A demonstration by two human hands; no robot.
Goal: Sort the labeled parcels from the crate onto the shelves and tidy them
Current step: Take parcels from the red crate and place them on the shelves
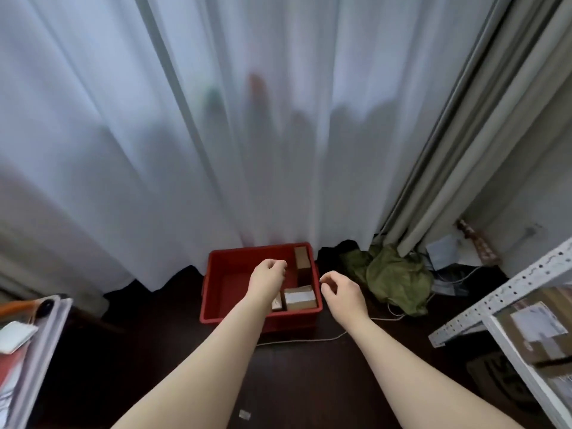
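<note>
The red plastic crate stands on the floor. Cardboard parcels line its right wall: a labeled parcel in the near right corner and a long parcel running toward the far corner. The labeled one lies between the left hand and the right hand. Both are empty, fingers loosely curled.

Soft daylight came through the sheer curtain, and the floor looked pretty dark. Edges were smeared and bent (wide-angle lens stuff).
</note>
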